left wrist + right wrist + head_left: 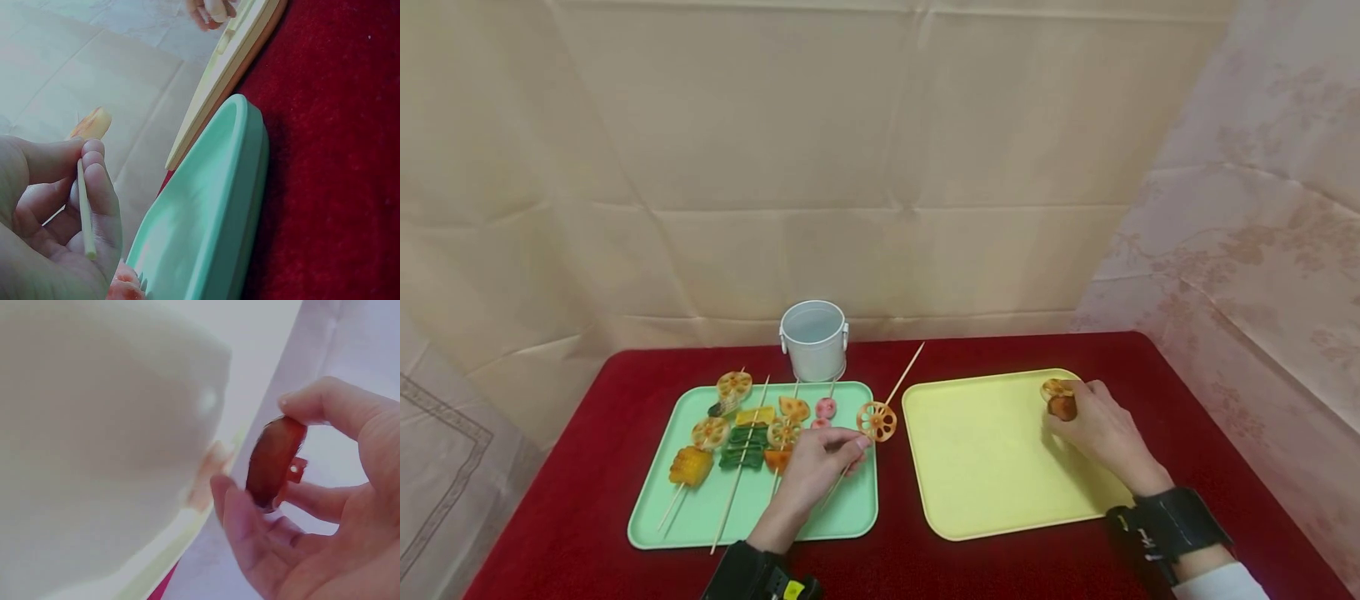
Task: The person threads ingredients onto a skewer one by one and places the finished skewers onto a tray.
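My left hand [822, 462] pinches a wooden skewer [904, 375] between thumb and fingers, over the right side of the green tray [752, 533]. One lotus root slice [877, 422] is threaded on this skewer, just above the fingertips. In the left wrist view the skewer's blunt end [90, 255] shows below the fingers. At the far right corner of the yellow tray [977, 467], my right hand [1101, 429] grips a thick, rounded brown food piece [275, 462] by its edges. A yellowish grilled slice [1056, 388] shows right beside that piece.
On the green tray lie several loaded skewers, with corn [690, 467], green pepper [741, 448], an orange piece [777, 460] and pink balls [825, 407]. A white bucket [815, 350] stands behind it. Red cloth [895, 533] covers the table; a beige curtain [850, 167] hangs behind.
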{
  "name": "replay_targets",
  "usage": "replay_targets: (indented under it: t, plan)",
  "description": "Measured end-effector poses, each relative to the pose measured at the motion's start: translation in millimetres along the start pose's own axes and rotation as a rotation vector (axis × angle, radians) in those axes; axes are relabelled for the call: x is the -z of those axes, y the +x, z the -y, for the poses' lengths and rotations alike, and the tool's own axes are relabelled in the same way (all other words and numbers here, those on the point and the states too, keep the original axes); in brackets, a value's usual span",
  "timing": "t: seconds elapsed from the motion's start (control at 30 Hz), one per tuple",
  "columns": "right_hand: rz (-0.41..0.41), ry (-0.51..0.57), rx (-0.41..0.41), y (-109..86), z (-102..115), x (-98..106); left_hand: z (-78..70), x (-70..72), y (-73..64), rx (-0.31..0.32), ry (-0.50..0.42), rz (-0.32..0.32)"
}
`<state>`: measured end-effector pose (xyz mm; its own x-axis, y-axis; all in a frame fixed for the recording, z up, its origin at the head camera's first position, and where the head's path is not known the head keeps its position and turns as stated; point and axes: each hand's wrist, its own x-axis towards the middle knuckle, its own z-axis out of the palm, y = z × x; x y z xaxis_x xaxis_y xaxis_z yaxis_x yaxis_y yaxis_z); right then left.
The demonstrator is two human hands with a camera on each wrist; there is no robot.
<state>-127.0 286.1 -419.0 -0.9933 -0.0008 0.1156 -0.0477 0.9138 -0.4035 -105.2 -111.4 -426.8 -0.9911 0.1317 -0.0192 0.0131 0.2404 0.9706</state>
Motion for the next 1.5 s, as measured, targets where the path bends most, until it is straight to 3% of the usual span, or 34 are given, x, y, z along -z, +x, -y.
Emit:
replay_targets:
  t: [0.23, 0.7, 0.9, 1.3, 1.5]
  plan:
    - [-0.01, 0.159, 0.026, 8.5, 32, 2, 1.9, 0.9, 0.0, -0.012, -0.012, 0.004]
    - [0.146, 0.808, 0.027, 28.7, 109, -23, 0.0, 6.6, -1.3, -0.028, 0.027, -0.016]
    - [0.211, 1.036, 0.018, 34.6, 134, -33, -0.7, 9.9, -1.2, -0.039, -0.013, -0.033]
    - [0.238, 1.321, -0.027, 38.6, 147, -41, -6.3, 11.5, -5.3, -0.024, -0.047, -0.034]
    - [0.216, 1.34, -0.1, 40.3, 144, -43, -8.3, 12.4, -7.9, -0.027, -0.033, 0.01]
